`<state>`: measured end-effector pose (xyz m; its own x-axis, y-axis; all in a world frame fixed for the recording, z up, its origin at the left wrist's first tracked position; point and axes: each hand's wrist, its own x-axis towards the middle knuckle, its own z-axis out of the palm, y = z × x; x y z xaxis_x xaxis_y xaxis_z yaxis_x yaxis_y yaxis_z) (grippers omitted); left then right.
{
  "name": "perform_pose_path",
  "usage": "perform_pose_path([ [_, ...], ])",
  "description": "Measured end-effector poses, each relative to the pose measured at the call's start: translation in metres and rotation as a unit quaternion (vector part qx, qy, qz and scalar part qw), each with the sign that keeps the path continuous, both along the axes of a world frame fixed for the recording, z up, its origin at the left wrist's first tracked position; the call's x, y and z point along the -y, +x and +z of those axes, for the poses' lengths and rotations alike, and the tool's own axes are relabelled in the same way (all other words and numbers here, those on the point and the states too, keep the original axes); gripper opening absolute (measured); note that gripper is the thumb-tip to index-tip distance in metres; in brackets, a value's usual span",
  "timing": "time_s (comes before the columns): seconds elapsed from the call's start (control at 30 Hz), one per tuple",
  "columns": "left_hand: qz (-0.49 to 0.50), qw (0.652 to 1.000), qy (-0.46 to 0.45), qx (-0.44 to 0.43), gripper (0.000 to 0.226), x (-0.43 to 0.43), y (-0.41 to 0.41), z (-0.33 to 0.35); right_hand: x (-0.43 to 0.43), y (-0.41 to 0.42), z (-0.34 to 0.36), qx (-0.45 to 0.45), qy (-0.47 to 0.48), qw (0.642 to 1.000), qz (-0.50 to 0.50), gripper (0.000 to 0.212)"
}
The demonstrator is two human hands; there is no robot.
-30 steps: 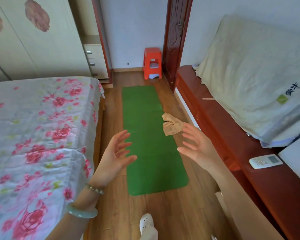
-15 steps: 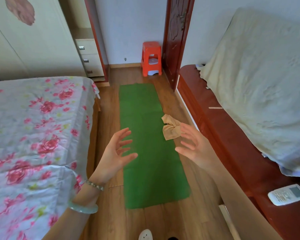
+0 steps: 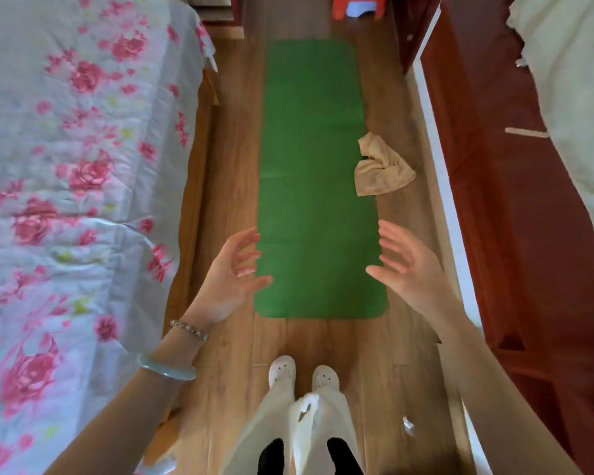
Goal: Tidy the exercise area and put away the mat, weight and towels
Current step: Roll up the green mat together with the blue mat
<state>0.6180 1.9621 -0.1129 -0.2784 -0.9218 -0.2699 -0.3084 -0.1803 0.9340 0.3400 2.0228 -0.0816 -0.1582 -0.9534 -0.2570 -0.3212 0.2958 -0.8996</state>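
We held both hands out in front of us, palms turned toward each other, fingers spread and loosely bent, grasping nothing. The green mat (image 3: 312, 166) lay unrolled on the wooden floor (image 3: 401, 108), and its near end showed between our left hand (image 3: 232, 272) and our right hand (image 3: 408, 269). Its far end stretched well beyond both. A crumpled tan towel (image 3: 381, 169) lay beyond the right hand, partly on the mat's right edge and partly on the floor. A bed (image 3: 83, 166) with a rose-print cover stood left of the left hand. A dark red wooden cabinet (image 3: 494, 166) ran along right of the right hand. A bead bracelet (image 3: 189, 330) and a pale green bangle (image 3: 167, 366) sat on our left wrist. Our white shoes (image 3: 281, 370) stood nearer than the hands, just short of the mat.
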Motion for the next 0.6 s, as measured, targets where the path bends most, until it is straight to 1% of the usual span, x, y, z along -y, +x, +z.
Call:
perform_pose_path([
  [0.1, 0.016, 0.999, 0.030, 0.018, 0.075, -0.001, -0.004, -0.058, 0.004, -0.009, -0.054, 0.011, 0.027, 1.000, -0.005, 0.070],
  [0.2, 0.021, 0.998, 0.055, 0.031, 0.074, -0.003, -0.006, -0.129, 0.009, -0.015, -0.121, 0.002, 0.049, 0.999, -0.008, 0.070],
  [0.43, 0.028, 0.989, 0.117, 0.089, 0.071, -0.011, -0.011, -0.327, 0.006, -0.027, -0.309, -0.053, 0.096, 0.994, 0.005, 0.069],
  [0.6, -0.008, 0.984, 0.134, 0.115, 0.066, -0.018, -0.025, -0.464, 0.000, -0.040, -0.441, -0.084, 0.097, 0.991, 0.033, 0.062],
])
